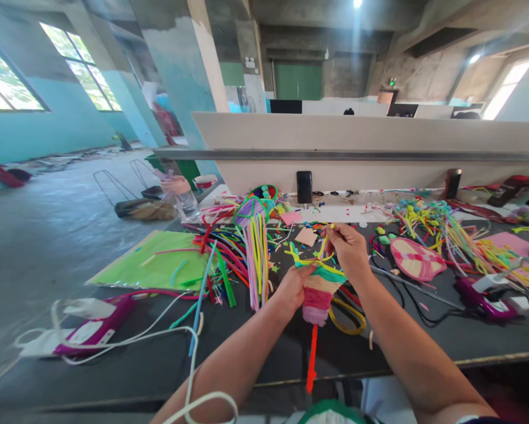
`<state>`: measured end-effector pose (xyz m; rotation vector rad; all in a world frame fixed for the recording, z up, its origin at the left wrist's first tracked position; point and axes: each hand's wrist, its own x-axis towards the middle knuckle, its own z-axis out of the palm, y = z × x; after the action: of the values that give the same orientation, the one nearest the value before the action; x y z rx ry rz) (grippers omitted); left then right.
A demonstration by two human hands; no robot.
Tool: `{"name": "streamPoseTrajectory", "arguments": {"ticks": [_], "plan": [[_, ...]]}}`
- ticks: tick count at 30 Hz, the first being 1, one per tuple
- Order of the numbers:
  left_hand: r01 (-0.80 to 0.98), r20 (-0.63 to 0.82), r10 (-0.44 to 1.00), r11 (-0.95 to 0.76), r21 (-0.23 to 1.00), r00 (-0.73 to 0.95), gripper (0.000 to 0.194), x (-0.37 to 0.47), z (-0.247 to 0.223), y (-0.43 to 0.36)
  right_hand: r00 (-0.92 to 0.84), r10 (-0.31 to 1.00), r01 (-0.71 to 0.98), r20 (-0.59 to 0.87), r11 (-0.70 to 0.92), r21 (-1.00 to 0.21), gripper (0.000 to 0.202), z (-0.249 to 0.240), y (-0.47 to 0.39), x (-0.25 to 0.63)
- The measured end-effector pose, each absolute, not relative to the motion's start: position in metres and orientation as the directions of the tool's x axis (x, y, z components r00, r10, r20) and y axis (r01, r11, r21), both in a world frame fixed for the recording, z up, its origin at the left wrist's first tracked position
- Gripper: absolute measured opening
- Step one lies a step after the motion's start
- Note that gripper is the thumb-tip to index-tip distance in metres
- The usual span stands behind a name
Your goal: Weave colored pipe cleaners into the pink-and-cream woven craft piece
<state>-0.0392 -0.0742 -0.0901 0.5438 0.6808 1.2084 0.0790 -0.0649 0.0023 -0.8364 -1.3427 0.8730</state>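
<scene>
My left hand (292, 287) is closed on the upper left edge of a striped pipe-cleaner piece (318, 299), banded teal, cream, magenta and lilac. An orange-red pipe cleaner (312, 359) hangs from its narrow lower end. At the upper right of the piece, my right hand (347, 246) pinches a yellow pipe cleaner (328, 242) between thumb and fingers. Other yellow and teal ends stick up along the piece's top edge. Just beneath the right hand, a looped mustard-yellow strip (350, 328) lies on the table.
A purple jellyfish-like craft (250, 212) with long strands stands left of my hands. Beyond it lie a green packet (152, 259) and a purple power strip (94, 324) with a white cable. A phone (304, 186) leans at the back. Rightward are a pink-cream oval piece (416, 258) and bundled pipe cleaners (458, 235).
</scene>
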Motion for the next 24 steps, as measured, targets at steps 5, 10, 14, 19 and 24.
{"name": "streamPoseTrajectory", "arguments": {"ticks": [5, 10, 14, 19, 24], "plan": [[-0.688, -0.166, 0.969, 0.248, 0.682, 0.185, 0.036, -0.0394, -0.0899, -0.0734, 0.029, 0.902, -0.050, 0.430, 0.431, -0.901, 0.023, 0.0020, -0.0654, 0.0777], [-0.692, -0.160, 0.970, 0.242, 0.680, 0.183, 0.035, -0.0387, -0.0831, -0.0771, 0.001, 0.912, -0.098, 0.410, 0.408, -0.907, 0.024, -0.0012, -0.0661, 0.0765], [-0.702, -0.151, 0.972, 0.233, 0.673, 0.178, 0.035, -0.0382, -0.0822, -0.0757, -0.014, 0.936, -0.228, 0.351, 0.339, -0.913, 0.024, -0.0059, -0.0676, 0.0762], [-0.695, -0.163, 0.971, 0.241, 0.677, 0.177, 0.030, -0.0387, -0.0856, -0.0731, -0.032, 0.949, -0.322, 0.314, 0.288, -0.902, 0.023, -0.0052, -0.0716, 0.0731], [-0.706, -0.127, 0.976, 0.214, 0.675, 0.175, 0.033, -0.0394, -0.0890, -0.0732, -0.014, 0.935, -0.344, 0.354, 0.328, -0.880, 0.022, -0.0026, -0.0657, 0.0719]]}}
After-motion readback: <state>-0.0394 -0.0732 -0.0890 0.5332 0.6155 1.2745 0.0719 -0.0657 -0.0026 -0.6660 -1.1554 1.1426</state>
